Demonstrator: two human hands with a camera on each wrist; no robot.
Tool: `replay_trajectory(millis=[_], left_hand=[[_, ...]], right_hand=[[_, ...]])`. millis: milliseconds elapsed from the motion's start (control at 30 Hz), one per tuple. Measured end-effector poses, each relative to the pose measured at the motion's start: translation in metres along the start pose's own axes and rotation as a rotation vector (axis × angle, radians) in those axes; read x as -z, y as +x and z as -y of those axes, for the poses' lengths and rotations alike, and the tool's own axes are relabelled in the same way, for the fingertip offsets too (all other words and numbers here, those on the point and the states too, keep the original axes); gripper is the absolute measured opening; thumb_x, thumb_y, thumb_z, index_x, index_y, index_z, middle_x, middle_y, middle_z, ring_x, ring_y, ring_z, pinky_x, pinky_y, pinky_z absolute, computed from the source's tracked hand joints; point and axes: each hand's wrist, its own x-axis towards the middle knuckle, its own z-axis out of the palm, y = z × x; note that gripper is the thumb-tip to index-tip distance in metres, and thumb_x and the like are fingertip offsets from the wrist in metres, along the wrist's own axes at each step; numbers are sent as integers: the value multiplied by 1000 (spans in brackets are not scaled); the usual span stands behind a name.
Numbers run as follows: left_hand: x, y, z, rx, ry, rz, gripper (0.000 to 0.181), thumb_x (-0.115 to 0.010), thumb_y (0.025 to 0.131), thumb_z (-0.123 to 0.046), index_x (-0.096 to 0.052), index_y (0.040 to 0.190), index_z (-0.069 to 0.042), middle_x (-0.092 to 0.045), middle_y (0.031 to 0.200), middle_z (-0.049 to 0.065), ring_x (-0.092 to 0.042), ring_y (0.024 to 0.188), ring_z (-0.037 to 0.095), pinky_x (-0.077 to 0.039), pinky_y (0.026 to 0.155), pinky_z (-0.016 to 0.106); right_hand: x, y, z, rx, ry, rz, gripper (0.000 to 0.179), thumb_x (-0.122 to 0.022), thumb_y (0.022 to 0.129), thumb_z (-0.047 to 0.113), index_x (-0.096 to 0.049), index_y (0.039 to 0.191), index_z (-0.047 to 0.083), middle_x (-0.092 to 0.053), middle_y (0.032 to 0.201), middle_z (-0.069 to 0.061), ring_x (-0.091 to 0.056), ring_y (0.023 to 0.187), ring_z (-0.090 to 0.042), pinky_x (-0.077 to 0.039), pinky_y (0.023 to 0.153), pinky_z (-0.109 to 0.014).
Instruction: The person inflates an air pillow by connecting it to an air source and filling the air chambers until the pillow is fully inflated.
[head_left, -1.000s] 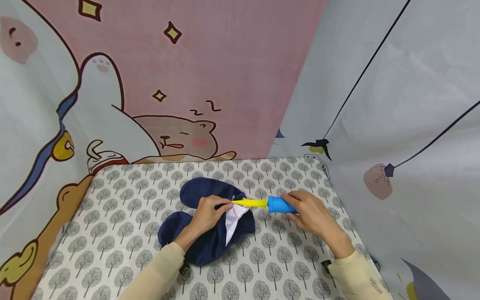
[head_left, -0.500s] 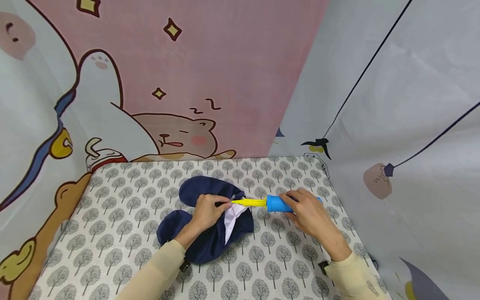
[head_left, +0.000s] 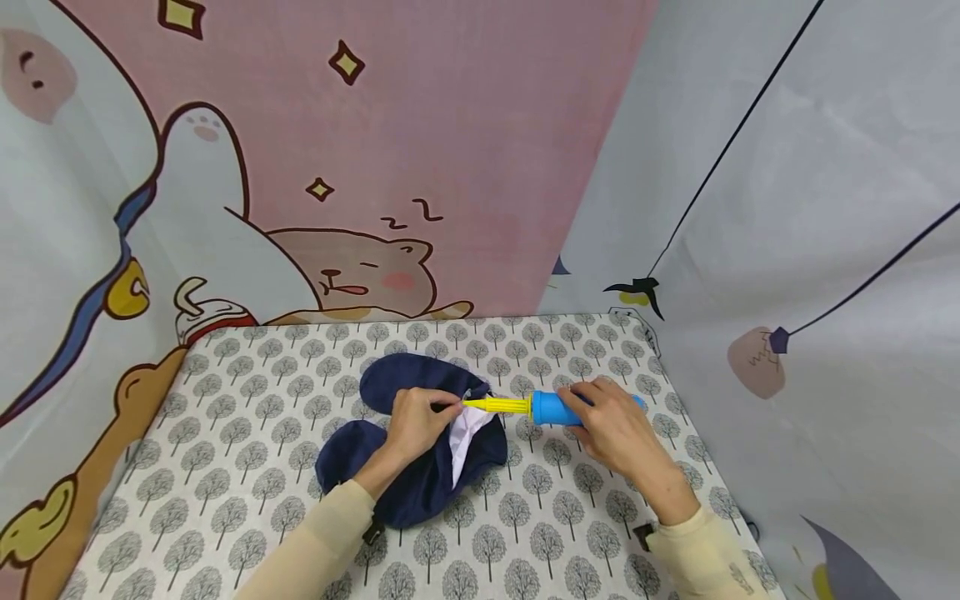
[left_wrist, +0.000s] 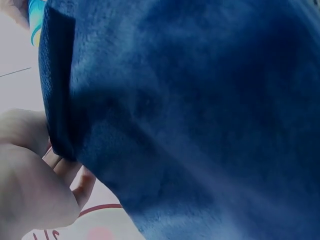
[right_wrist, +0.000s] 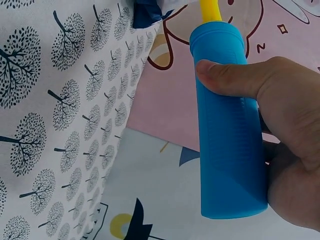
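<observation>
A navy U-shaped neck pillow (head_left: pixel 420 492) with velvety fabric lies limp, its two arms to the left and white inner lining (head_left: pixel 467 433) showing at an opening. My left hand (head_left: pixel 416 423) pinches at this opening, where the yellow nozzle (head_left: pixel 502 405) of a hand pump meets my fingertips; any valve there is hidden. In the left wrist view the navy fabric (left_wrist: pixel 175 110) covers most of the hand's grip. My right hand (head_left: pixel 611 421) grips the pump's blue barrel (right_wrist: pixel 227 130), thumb along its side. The pump lies nearly level, pointing left.
A cloth with a tree print (head_left: pixel 247 467) covers the table. Behind it hangs a pink curtain (head_left: pixel 480 167) with cartoon animals, and a pale curtain (head_left: pixel 840 208) stands along the right side. Dark straps show near both sleeves.
My right hand has shifted slightly along the pump, and a blue end now shows behind it that was hidden a second ago. The left hand and pillow stay in place.
</observation>
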Motion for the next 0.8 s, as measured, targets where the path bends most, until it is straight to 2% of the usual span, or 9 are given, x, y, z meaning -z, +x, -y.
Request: replay_trajectory(millis=[200, 533, 667, 800], left_hand=[[-2, 1, -5, -29, 77, -58, 5, -93, 93, -13, -93, 98, -11, -88, 86, 6, -37, 43, -7, -32, 51, 19], [-4, 2, -9, -47, 109, -72, 8, -93, 93, -13, -93, 100, -9, -88, 86, 8, -24, 41, -6, -28, 52, 20], [-4, 2, -8, -58, 114, -76, 7, -94, 92, -14, -93, 99, -11, -88, 86, 6, -27, 43, -6, -33, 54, 21], [-3, 4, -8, -81, 120, -72, 7, -95, 90, -13, -93, 97, -12, -88, 87, 4, -38, 49, -7, -44, 62, 23]], right_hand=[[1, 1, 4, 21, -41, -14, 73, -111, 68, 17, -80, 133, 6, -83, 123, -16, -76, 107, -36, -63, 106, -54], [3, 4, 2, 52, -54, -39, 75, -112, 66, 17, -80, 132, 4, -82, 124, -17, -76, 108, -37, -65, 101, -54], [3, 4, 0, 62, -64, -44, 74, -112, 67, 18, -80, 132, 4, -82, 124, -16, -75, 108, -37, -65, 98, -53], [2, 5, -2, 73, -79, -50, 74, -112, 66, 19, -79, 131, 5, -83, 124, -16, -75, 107, -38, -65, 95, -53]])
